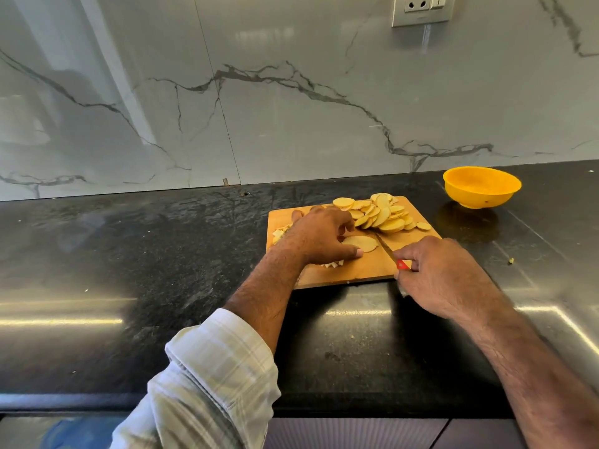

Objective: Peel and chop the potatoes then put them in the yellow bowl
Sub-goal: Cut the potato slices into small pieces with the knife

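Head view. The left hand point(319, 236) has its fingers curled over a potato piece point(361, 243), pinning it flat on the cutting board point(343, 270). The right hand point(440, 273) holds a firm grip on the red handle of a knife point(390, 252); the blade runs forward from that grip to the edge of the held piece, just right of the left fingertips.

Progress: slicing appears well advanced. A heap of potato slices point(381, 213) lies on the board just beyond the left hand and up-left of the knife grip. Pale scraps point(278, 234), possibly peel or trimmings, show at the board's left edge behind the left wrist, and a few more under it; their exact nature cannot be told. The yellow bowl point(482, 187) stands on the worktop point(162, 254) well beyond and to the right of the knife grip, apart from the board, and looks empty. In my judgement the last cuts and the whole transfer remain.

Materials: the board is flat, rectangular, light wood. The slices are thin, rounded, pale yellow, overlapping loosely. The bowl is round, smooth and glossy, likely plastic. The worktop is dark polished stone with strong reflections; the wall point(291, 92) behind is veined, marble-look.
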